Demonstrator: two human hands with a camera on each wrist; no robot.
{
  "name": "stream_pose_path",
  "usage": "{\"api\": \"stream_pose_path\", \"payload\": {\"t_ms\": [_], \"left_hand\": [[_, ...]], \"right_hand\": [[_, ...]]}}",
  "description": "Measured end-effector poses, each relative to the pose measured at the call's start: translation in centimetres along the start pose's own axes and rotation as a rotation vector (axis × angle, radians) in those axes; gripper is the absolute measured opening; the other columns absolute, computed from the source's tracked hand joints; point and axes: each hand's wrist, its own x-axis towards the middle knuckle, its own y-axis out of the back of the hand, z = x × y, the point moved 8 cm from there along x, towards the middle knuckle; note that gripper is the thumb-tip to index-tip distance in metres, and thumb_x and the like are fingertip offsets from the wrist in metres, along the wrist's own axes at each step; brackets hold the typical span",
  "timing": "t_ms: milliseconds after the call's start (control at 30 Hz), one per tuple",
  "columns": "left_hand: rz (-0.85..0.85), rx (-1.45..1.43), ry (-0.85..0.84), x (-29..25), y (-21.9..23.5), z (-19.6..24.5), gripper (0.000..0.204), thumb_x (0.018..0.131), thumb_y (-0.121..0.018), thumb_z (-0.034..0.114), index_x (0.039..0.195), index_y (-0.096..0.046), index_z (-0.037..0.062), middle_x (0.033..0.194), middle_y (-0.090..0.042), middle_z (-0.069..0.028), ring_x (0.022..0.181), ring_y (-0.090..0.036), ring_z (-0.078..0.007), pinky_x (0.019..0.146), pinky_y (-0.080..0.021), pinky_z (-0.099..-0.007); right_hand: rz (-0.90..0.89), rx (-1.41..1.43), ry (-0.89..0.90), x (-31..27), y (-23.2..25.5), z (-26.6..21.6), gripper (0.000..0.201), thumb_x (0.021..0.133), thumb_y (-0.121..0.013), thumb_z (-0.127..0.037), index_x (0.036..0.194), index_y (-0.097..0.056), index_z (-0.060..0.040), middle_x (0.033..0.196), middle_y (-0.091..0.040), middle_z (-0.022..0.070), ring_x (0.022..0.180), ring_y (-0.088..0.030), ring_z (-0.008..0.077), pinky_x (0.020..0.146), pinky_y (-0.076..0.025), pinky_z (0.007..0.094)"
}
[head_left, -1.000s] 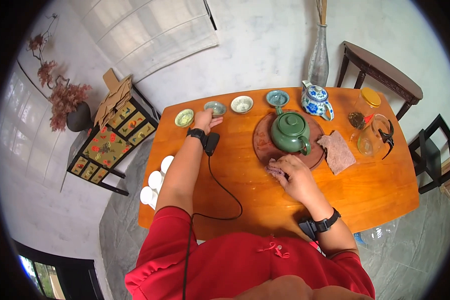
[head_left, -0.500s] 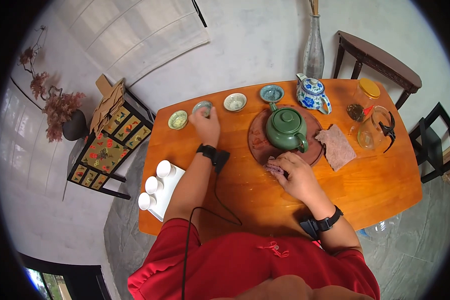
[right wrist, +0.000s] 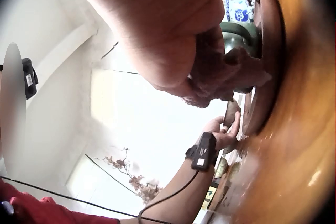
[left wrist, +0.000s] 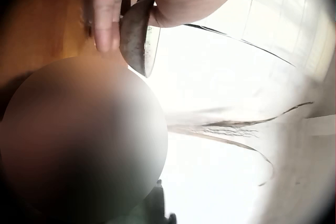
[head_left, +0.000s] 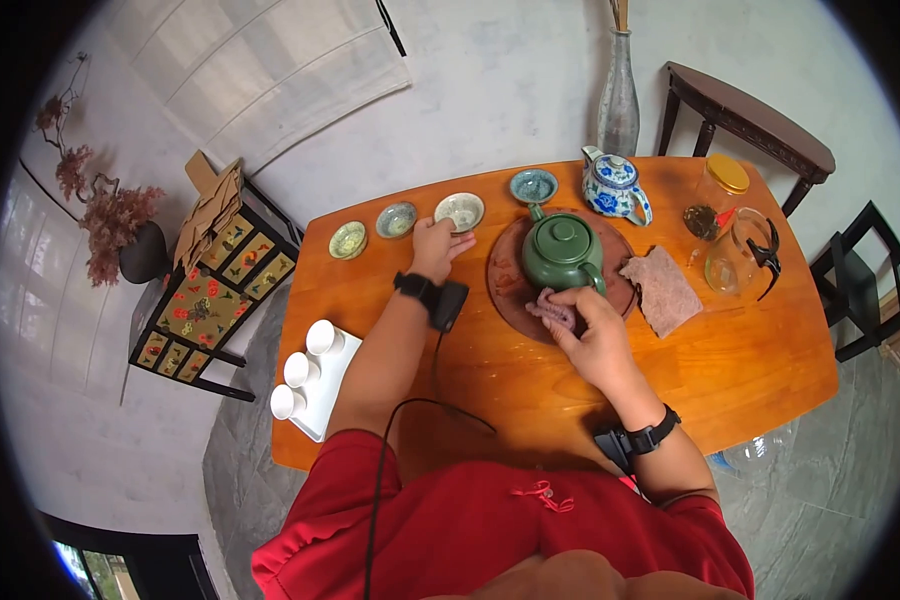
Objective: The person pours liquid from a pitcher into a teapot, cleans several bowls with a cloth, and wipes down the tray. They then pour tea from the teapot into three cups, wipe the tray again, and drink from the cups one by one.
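My left hand point(head_left: 436, 252) holds the rim of a small pale teacup point(head_left: 459, 211), third from the left in the row on the table. From the left wrist view, the cup's dark side point(left wrist: 134, 40) shows between thumb and fingers. My right hand point(head_left: 602, 345) pinches a crumpled mauve cloth point(head_left: 553, 312) over the front edge of a round brown tray point(head_left: 510, 290). On that tray sits a green teapot point(head_left: 562, 250), its handle close by my right fingertips. To the left of my left hand stand a grey-green cup point(head_left: 397, 220) and a yellowish cup point(head_left: 348, 241).
A blue cup point(head_left: 533, 187) and a blue-and-white teapot point(head_left: 615, 185) stand at the back. Another cloth point(head_left: 667, 292), a yellow-lidded jar point(head_left: 712, 190) and a glass jug point(head_left: 735, 265) are at right. White paper cups point(head_left: 302, 370) stand on a white tray point(head_left: 338, 385) at left.
My left hand has moved right, from the grey-green cup to the pale one. The right hand has shifted slightly with the cloth, now closer to the green teapot's handle.
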Motion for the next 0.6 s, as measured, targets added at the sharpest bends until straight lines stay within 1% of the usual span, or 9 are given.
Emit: {"api": "stream_pose_path", "payload": {"t_ms": [33, 100, 200, 267, 367, 433, 467, 533, 600], "left_hand": [[-0.071, -0.066, 0.035, -1.9, -0.2, 0.3, 0.024, 0.085, -0.049, 0.002, 0.107, -0.042, -0.0050, 0.101, -0.057, -0.0198, 0.083, -0.065, -0.0304, 0.076, -0.059, -0.0398], [-0.139, -0.083, 0.071, -6.6, -0.2, 0.4, 0.028, 0.085, -0.051, 0.003, 0.111, -0.041, -0.0032, 0.102, -0.057, -0.0192, 0.084, -0.065, -0.0301, 0.076, -0.059, -0.0404], [-0.249, -0.061, 0.146, -12.9, -0.9, 0.1, 0.036, 0.086, -0.055, 0.006, 0.117, -0.037, -0.0006, 0.103, -0.057, -0.0184, 0.082, -0.065, -0.0283, 0.073, -0.059, -0.0405], [-0.286, -0.023, 0.185, -15.7, -1.3, -0.8, 0.040, 0.088, -0.058, 0.008, 0.120, -0.035, 0.0002, 0.103, -0.056, -0.0182, 0.079, -0.065, -0.0269, 0.070, -0.060, -0.0399], [-0.347, 0.118, 0.180, -18.2, -2.7, -2.7, 0.043, 0.090, -0.064, 0.021, 0.120, -0.041, 0.0037, 0.097, -0.058, -0.0131, 0.077, -0.064, -0.0184, 0.067, -0.060, -0.0346], [-0.410, 0.150, 0.169, -19.3, -4.0, -3.1, 0.040, 0.091, -0.063, 0.020, 0.120, -0.041, 0.0044, 0.101, -0.057, -0.0130, 0.081, -0.065, -0.0198, 0.069, -0.060, -0.0349], [-0.474, 0.188, 0.160, -19.9, -4.9, -3.3, 0.037, 0.092, -0.061, 0.020, 0.120, -0.041, 0.0051, 0.105, -0.057, -0.0129, 0.085, -0.065, -0.0211, 0.071, -0.060, -0.0353], [-0.474, 0.167, 0.187, -20.0, -5.0, -3.8, 0.035, 0.092, -0.061, 0.020, 0.119, -0.043, 0.0053, 0.104, -0.057, -0.0119, 0.087, -0.064, -0.0189, 0.070, -0.060, -0.0338], [-0.472, 0.229, 0.083, -20.0, -5.3, -2.4, 0.035, 0.092, -0.061, 0.019, 0.120, -0.044, 0.0047, 0.102, -0.058, -0.0107, 0.089, -0.063, -0.0173, 0.070, -0.059, -0.0325]], "right_hand": [[0.062, 0.066, -0.036, -0.1, 0.2, 0.6, 0.026, 0.074, -0.073, -0.003, 0.097, -0.061, -0.0046, 0.093, -0.064, 0.0105, 0.088, -0.062, 0.0303, 0.076, -0.050, 0.0352], [0.145, 0.149, -0.065, -0.3, 0.6, 0.8, 0.025, 0.075, -0.072, -0.001, 0.097, -0.061, -0.0038, 0.094, -0.064, 0.0105, 0.086, -0.063, 0.0261, 0.076, -0.049, 0.0317], [0.180, 0.354, -0.182, -0.9, -0.3, 2.0, 0.025, 0.076, -0.070, 0.001, 0.099, -0.060, -0.0030, 0.096, -0.063, 0.0104, 0.086, -0.063, 0.0239, 0.077, -0.049, 0.0304], [0.171, 0.326, -0.149, -0.9, -0.5, 1.5, 0.027, 0.076, -0.069, 0.002, 0.101, -0.059, -0.0026, 0.097, -0.062, 0.0104, 0.087, -0.063, 0.0224, 0.077, -0.049, 0.0294], [0.168, 0.189, -0.050, -0.8, -0.8, 0.3, 0.028, 0.076, -0.070, 0.000, 0.102, -0.061, -0.0021, 0.097, -0.063, 0.0111, 0.086, -0.063, 0.0254, 0.077, -0.050, 0.0310], [0.088, -0.001, 0.008, -1.0, -1.7, -0.6, 0.027, 0.075, -0.071, -0.001, 0.101, -0.064, -0.0017, 0.098, -0.064, 0.0121, 0.088, -0.064, 0.0299, 0.078, -0.051, 0.0331], [0.086, -0.004, 0.009, -1.1, -1.8, -0.8, 0.027, 0.075, -0.071, -0.001, 0.101, -0.064, -0.0017, 0.098, -0.064, 0.0121, 0.088, -0.064, 0.0299, 0.078, -0.051, 0.0331], [0.054, 0.059, 0.018, -1.3, -2.3, -1.3, 0.024, 0.075, -0.071, -0.002, 0.098, -0.066, -0.0023, 0.097, -0.066, 0.0130, 0.089, -0.063, 0.0326, 0.078, -0.051, 0.0356], [-0.005, 0.080, -0.008, -0.9, -1.9, -1.4, 0.022, 0.075, -0.071, -0.002, 0.097, -0.066, -0.0024, 0.097, -0.066, 0.0135, 0.090, -0.063, 0.0323, 0.078, -0.051, 0.0359]]}}
